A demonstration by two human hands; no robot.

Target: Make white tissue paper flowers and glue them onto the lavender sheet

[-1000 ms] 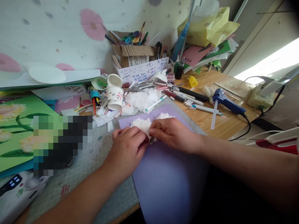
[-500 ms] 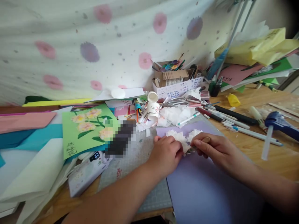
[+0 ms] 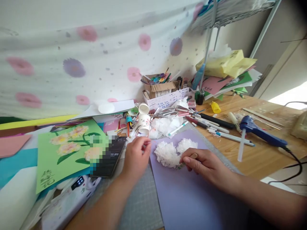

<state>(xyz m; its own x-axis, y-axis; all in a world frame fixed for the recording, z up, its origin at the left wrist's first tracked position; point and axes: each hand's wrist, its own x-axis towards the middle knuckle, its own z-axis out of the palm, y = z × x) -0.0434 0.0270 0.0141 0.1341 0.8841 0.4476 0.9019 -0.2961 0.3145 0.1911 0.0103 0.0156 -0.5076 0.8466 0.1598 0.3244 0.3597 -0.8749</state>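
Observation:
Two ruffled white paper flowers, a larger one point(image 3: 166, 155) and a smaller one point(image 3: 187, 145), lie on a purple sheet of paper point(image 3: 189, 198). My right hand point(image 3: 201, 162) is closed round a stick with a rounded tan end point(image 3: 193, 156), beside the larger flower's lower right edge. The stick's other end is mostly hidden, with a bit of green showing below the fingers. My left hand point(image 3: 138, 155) is raised left of the flowers, apart from them. Its thumb and fingers are pinched together, and whatever may be between them is too small to make out.
A grey cutting mat point(image 3: 141, 198) lies under the purple sheet. On the left are a green flower picture point(image 3: 69, 150), a dark phone point(image 3: 110, 159) and a white device point(image 3: 69, 204). Pens point(image 3: 216, 124), paper cups point(image 3: 144, 123) and a blue glue gun point(image 3: 261, 131) lie behind and right.
My left hand has lifted off the flowers and moved left, uncovering the larger one. My right hand keeps hold of the stick. The whole view has swung to the right.

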